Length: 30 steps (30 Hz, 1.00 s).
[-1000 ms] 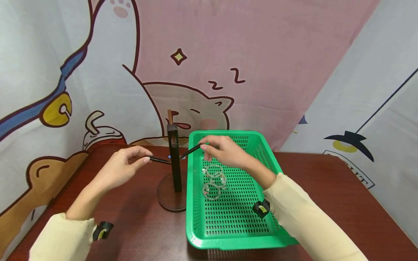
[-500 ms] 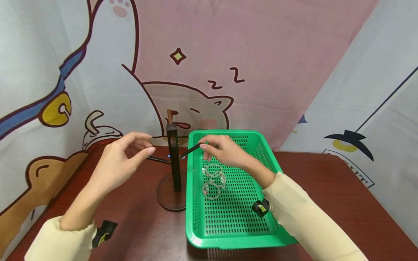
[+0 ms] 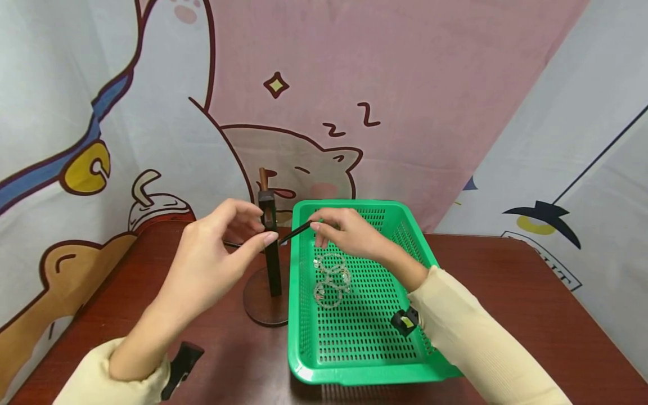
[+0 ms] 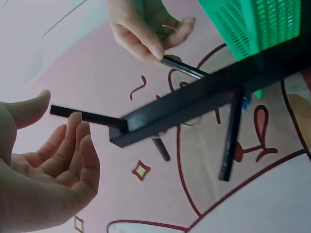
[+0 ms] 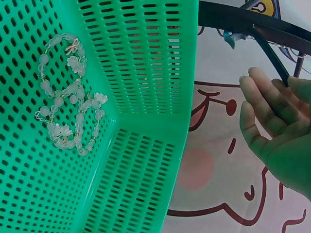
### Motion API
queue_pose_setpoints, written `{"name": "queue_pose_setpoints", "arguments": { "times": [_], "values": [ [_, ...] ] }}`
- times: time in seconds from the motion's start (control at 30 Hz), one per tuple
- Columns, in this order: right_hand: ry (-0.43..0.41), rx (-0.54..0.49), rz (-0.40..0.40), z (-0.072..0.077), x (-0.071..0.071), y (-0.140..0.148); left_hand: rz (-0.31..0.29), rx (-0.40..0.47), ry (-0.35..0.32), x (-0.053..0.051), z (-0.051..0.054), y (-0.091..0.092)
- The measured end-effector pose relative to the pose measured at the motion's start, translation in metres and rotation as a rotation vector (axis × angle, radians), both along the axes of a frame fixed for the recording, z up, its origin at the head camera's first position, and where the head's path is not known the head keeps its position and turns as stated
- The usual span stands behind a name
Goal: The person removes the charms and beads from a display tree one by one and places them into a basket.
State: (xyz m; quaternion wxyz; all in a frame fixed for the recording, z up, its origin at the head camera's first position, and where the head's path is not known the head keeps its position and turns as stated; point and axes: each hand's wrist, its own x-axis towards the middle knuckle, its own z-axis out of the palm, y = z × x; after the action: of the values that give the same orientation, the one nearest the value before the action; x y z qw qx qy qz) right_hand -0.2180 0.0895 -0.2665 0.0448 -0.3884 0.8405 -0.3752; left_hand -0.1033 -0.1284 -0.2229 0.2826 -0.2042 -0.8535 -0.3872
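A dark wooden stand (image 3: 273,275) with a round base and several thin pegs stands left of the green basket. My left hand (image 3: 205,264) is raised at the upper post. In the left wrist view its thumb is apart from a black peg (image 4: 90,115), and one fingertip overlaps that peg; contact is unclear. Thumb and index finger of my right hand (image 3: 349,236) pinch the end of the stand's right peg (image 3: 295,232). Another peg (image 4: 231,141) points the other way. Something small and bluish (image 5: 233,39) hangs by the post. Clear beaded bracelets (image 3: 331,281) lie in the basket.
The green perforated basket (image 3: 374,376) sits directly right of the stand, under my right forearm. Both are on a reddish-brown table (image 3: 506,315). Behind them hangs a cartoon-printed cloth (image 3: 405,73).
My left hand has let go of the left peg and moved right and toward the post. My right hand keeps its pinch on the right peg. The bracelets have not moved.
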Motion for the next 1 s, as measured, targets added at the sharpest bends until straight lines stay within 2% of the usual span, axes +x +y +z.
{"name": "queue_pose_setpoints", "arguments": {
  "times": [0.33, 0.43, 0.67, 0.9, 1.0],
  "values": [
    [-0.008, -0.003, -0.001, 0.0002, -0.0004, -0.0006, 0.077, -0.037, 0.091, -0.0009, 0.0015, 0.0095],
    [-0.009, -0.004, -0.003, 0.0003, -0.0004, -0.0008, 0.084, -0.042, 0.098, -0.001, 0.0019, 0.0099],
    [-0.011, -0.006, 0.002, 0.0007, 0.0002, -0.0007, 0.1, -0.05, 0.06, -0.0013, 0.0016, 0.0111],
    [-0.015, -0.002, 0.007, -0.0008, -0.0001, 0.002, 0.103, -0.076, 0.124, -0.0024, 0.0002, 0.0104],
    [-0.03, 0.003, 0.006, -0.0012, -0.0003, 0.0052, 0.094, -0.063, 0.138, -0.0015, -0.0008, 0.0074]
  ]
}}
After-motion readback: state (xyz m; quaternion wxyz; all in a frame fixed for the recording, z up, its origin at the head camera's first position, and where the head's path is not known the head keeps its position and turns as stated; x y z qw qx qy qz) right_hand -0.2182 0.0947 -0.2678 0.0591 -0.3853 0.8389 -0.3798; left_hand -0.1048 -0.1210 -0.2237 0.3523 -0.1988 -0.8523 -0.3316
